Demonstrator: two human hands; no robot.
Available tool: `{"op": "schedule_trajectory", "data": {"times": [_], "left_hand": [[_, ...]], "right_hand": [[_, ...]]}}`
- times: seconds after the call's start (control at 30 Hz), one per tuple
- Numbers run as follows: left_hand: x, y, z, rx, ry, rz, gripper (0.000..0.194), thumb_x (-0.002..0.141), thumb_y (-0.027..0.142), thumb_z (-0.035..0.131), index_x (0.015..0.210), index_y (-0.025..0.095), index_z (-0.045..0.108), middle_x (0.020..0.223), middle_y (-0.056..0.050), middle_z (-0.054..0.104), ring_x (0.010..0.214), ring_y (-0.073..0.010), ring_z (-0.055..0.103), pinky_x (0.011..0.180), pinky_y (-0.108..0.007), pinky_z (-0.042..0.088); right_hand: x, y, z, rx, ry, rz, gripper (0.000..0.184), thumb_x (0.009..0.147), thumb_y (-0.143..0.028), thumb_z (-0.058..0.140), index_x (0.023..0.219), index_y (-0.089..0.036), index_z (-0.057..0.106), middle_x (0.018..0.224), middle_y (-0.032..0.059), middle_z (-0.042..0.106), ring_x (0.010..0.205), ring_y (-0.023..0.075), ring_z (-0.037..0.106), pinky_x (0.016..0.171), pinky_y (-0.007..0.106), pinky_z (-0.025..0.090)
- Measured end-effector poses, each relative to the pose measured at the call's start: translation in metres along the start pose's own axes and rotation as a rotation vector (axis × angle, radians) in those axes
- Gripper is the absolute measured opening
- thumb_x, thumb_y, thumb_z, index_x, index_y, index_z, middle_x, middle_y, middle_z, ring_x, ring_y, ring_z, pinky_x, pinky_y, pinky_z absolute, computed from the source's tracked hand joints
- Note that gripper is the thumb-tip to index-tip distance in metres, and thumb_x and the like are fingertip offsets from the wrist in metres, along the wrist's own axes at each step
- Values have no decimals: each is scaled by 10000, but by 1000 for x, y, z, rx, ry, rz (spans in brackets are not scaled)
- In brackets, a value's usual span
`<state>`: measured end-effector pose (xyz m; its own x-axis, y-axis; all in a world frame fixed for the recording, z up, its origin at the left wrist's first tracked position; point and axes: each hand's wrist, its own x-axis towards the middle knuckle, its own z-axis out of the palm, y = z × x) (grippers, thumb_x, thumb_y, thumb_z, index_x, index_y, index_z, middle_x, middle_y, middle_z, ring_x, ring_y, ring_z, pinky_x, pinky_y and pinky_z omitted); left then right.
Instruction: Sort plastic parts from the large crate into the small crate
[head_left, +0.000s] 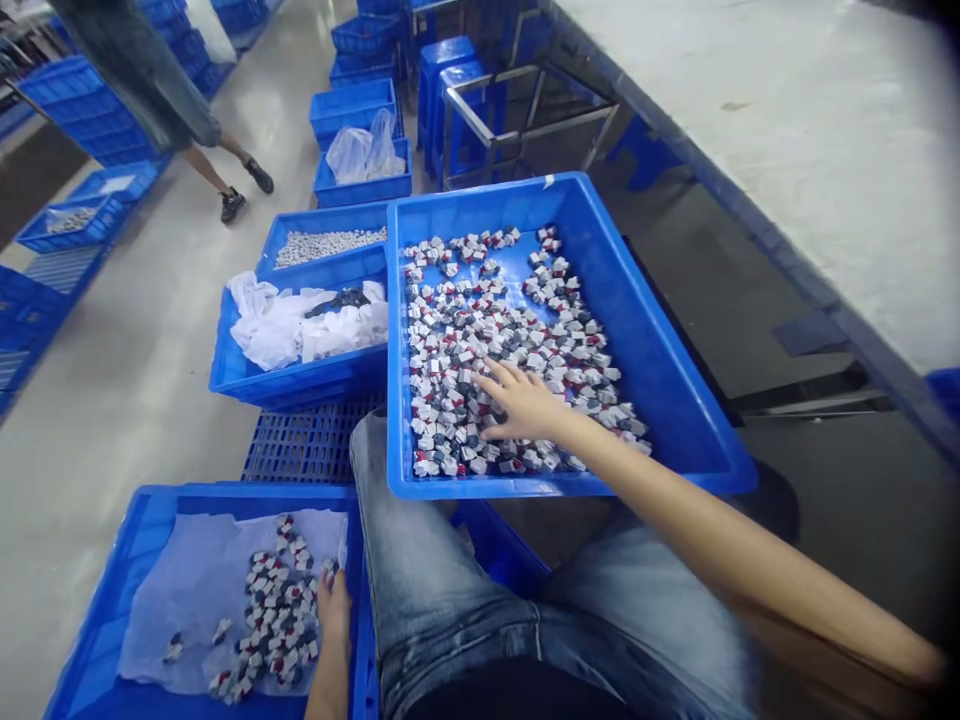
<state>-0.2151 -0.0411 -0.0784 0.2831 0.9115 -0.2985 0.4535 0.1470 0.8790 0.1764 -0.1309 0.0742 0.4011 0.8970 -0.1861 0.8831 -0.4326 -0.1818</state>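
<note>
A large blue bin (675, 400) rests over my lap, holding many small plastic parts (450, 310) in white, dark grey and red. My right hand (517, 402) lies over these parts with its fingers spread, touching the top of the heap. At lower left, a second blue bin (135, 560) is lined with a pale sheet (180, 570). On that sheet lies a looser cluster of the same parts (277, 610). My left hand (334, 605) is at this bin's right side, its fingers curled about a small part at the fingertips; the palm side is partly hidden.
Left of my lap bin stand a blue crate (221, 365) with white plastic bags and one with small white pieces (330, 245). Blue stools (446, 90) and a metal frame (525, 135) are ahead. A pale table (825, 150) flanks me at right. A person (150, 80) walks in the aisle.
</note>
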Motion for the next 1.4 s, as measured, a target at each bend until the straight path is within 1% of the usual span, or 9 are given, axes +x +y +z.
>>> {"op": "schedule_trajectory", "data": {"times": [0.17, 0.27, 0.4, 0.6, 0.8, 0.97, 1.2, 1.33, 1.4], "left_hand": [[4, 33, 4, -57, 105, -192, 298, 803, 490, 439, 987, 255, 443, 1023, -66, 538, 953, -208, 594, 703, -305, 510], [8, 63, 13, -110, 95, -170, 407, 801, 498, 429, 1113, 237, 409, 1196, -122, 482, 1107, -244, 508, 838, -355, 477], [16, 108, 29, -167, 37, -73, 499, 795, 487, 448, 1198, 199, 392, 1207, -148, 496, 1077, -234, 526, 852, -367, 465], [17, 158, 62, -206, -55, 96, 463, 775, 464, 491, 1152, 197, 466, 1136, -118, 555, 1018, -215, 552, 824, -340, 464], [0, 171, 99, -232, 28, 217, 375, 797, 376, 486, 1134, 211, 485, 1221, -85, 501, 1148, -188, 451, 985, -322, 342], [-6, 178, 108, -247, 79, 219, 338, 804, 339, 484, 1119, 216, 502, 1221, -70, 497, 1176, -187, 416, 1016, -336, 298], [-12, 203, 97, -320, 71, 236, 338, 808, 343, 481, 1120, 212, 475, 1244, -87, 475, 1181, -180, 420, 1011, -341, 305], [-12, 224, 90, -373, 47, 257, 326, 804, 358, 490, 1104, 231, 483, 1248, -84, 476, 1180, -191, 427, 988, -355, 336], [-9, 239, 96, -502, -43, 155, 319, 789, 325, 521, 1098, 252, 486, 1261, -59, 469, 1177, -172, 432, 966, -311, 358]], "right_hand": [[28, -13, 28, 43, 67, 78, 786, 697, -544, 557, 1334, -177, 278, 1384, 191, 261, 1240, 390, 229, 892, 503, 352], [14, -8, 30, 48, 91, 74, 624, 749, -477, 526, 1275, -186, 359, 1301, 154, 379, 1202, 344, 272, 905, 437, 356], [-9, 2, 29, 56, 33, 90, 469, 795, -415, 474, 1195, -174, 431, 1069, 123, 546, 1044, 290, 421, 817, 372, 419], [-21, -13, 34, 39, -52, 114, 964, 532, -457, 725, 1315, -127, 269, 1150, 175, 467, 1116, 338, 356, 782, 379, 441], [-15, -22, 35, 70, -99, 140, 827, 560, -360, 713, 1276, -199, 330, 1136, 153, 435, 1070, 315, 397, 754, 353, 443], [2, -34, 41, 148, -94, 220, 931, 527, -247, 738, 1324, -244, 256, 1254, 195, 319, 1112, 381, 366, 742, 387, 434], [7, -20, 39, 398, 9, 206, 567, 479, -216, 719, 1008, -195, 515, 1077, 126, 474, 954, 303, 470, 679, 332, 417], [-1, -9, 31, 635, 98, 190, 197, 638, -228, 547, 819, -180, 485, 691, -5, 498, 635, 148, 490, 581, 258, 395], [-8, -13, 19, 757, 156, 164, 144, 698, -237, 452, 833, -186, 448, 603, -45, 449, 544, 117, 454, 524, 234, 384]]}}
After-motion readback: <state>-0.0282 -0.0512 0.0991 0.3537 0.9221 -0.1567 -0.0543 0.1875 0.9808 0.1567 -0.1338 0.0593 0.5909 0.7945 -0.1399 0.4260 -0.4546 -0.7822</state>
